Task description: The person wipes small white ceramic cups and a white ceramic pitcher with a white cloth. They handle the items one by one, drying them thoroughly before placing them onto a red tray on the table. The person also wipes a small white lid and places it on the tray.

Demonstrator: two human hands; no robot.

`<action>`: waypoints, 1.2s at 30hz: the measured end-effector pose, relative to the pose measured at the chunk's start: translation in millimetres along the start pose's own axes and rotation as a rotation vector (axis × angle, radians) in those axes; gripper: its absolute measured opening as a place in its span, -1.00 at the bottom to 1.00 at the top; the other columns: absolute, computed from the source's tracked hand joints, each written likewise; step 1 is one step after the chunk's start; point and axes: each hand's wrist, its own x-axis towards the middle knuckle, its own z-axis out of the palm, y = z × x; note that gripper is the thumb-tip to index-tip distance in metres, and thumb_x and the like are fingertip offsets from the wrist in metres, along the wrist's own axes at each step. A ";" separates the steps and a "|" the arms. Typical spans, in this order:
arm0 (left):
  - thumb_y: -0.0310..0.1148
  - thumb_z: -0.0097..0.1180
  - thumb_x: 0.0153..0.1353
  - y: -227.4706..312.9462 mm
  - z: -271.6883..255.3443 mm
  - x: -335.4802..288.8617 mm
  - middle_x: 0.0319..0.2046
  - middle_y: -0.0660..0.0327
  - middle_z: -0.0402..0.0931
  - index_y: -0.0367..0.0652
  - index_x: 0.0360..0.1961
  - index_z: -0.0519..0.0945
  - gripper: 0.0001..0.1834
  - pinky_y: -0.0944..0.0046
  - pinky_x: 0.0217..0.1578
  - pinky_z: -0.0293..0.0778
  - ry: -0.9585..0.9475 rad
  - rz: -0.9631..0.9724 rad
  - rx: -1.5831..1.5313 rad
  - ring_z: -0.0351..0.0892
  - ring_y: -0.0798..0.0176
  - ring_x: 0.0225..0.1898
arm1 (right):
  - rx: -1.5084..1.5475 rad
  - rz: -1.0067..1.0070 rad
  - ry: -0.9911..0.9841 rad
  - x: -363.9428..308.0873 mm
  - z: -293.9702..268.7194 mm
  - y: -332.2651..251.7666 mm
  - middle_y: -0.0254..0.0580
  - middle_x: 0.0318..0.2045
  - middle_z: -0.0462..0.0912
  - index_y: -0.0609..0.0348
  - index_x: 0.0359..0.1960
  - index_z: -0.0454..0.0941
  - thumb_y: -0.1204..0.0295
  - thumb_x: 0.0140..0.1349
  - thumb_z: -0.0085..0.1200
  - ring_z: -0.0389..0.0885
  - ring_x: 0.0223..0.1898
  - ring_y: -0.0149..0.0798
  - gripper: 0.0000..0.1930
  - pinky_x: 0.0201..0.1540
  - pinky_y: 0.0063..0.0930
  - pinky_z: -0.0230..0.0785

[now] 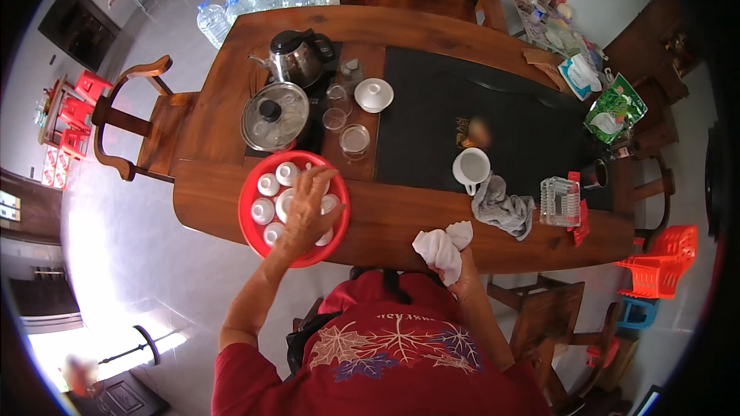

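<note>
My left hand (308,212) reaches over a red plastic basin (245,216) at the table's near left edge. Its fingers are spread above the cups, partly hiding them; whether a fingertip touches one I cannot tell. Several small white teacups (263,210) lie in the basin. My right hand (465,279), close to my body at the near edge, is closed on a bunched white cloth (441,250). Beyond it stand a white handled cup (471,167) and a crumpled grey towel (502,208).
Behind the basin are a glass-lidded pot (275,117), a kettle (296,62), glass cups (354,139) and a white lidded bowl (374,95). On the right sit a clear plastic basket (560,202), a tissue pack (580,77) and a green bag (615,110). Wooden chairs (135,127) surround the table.
</note>
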 end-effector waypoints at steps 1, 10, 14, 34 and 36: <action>-0.51 0.33 -0.17 14.9 13.9 6.7 -0.04 0.03 0.39 -0.17 0.01 0.41 -0.38 0.07 0.05 0.33 0.022 -0.011 -0.033 0.38 -0.07 0.01 | 0.035 -0.010 -0.016 -0.1 -3.5 -7.2 -0.33 -0.39 0.47 0.02 -0.23 0.39 0.17 0.35 -0.21 0.47 -0.48 -0.39 -0.77 -0.55 -0.52 0.34; -0.21 0.26 0.05 90.3 212.0 57.4 -0.01 -0.16 0.27 -0.23 0.18 0.18 -0.26 0.23 -0.37 0.55 -0.054 -0.668 -0.784 0.46 0.08 -0.14 | -0.058 -0.331 -0.068 -6.6 -53.5 -94.2 -0.30 -0.22 0.55 0.11 -0.03 0.40 0.39 0.29 -0.08 0.59 -0.27 -0.40 -0.76 -0.37 -0.52 0.52; -0.05 0.20 0.06 105.3 254.3 84.9 0.00 -0.23 0.20 -0.28 0.21 0.11 -0.17 0.25 -0.67 0.54 -0.109 -0.888 -0.794 0.48 0.02 -0.22 | -0.132 -0.393 -0.148 -1.7 -83.9 -123.1 -0.25 -0.16 0.56 0.18 -0.01 0.41 0.46 0.25 -0.03 0.60 -0.19 -0.34 -0.73 -0.23 -0.52 0.54; -0.36 0.11 0.19 154.7 146.6 35.9 -0.16 0.30 0.47 -0.14 -0.02 0.42 -0.67 0.33 -0.13 0.49 0.457 -0.608 -1.383 0.49 0.40 -0.16 | -1.478 -1.611 -0.669 15.4 98.7 -109.8 -0.09 -0.06 0.47 0.05 -0.14 0.50 0.30 0.07 0.13 0.36 -0.07 0.02 -0.69 -0.01 -0.19 0.28; -0.42 0.21 0.14 150.8 120.3 22.6 -0.16 0.32 0.49 -0.08 -0.06 0.44 -0.66 0.36 -0.14 0.49 0.607 -0.612 -1.730 0.49 0.43 -0.16 | -1.404 -1.615 -0.858 12.9 124.2 -93.6 -0.09 -0.06 0.48 0.03 -0.19 0.53 0.31 0.04 0.15 0.38 -0.03 0.04 -0.72 -0.01 -0.20 0.29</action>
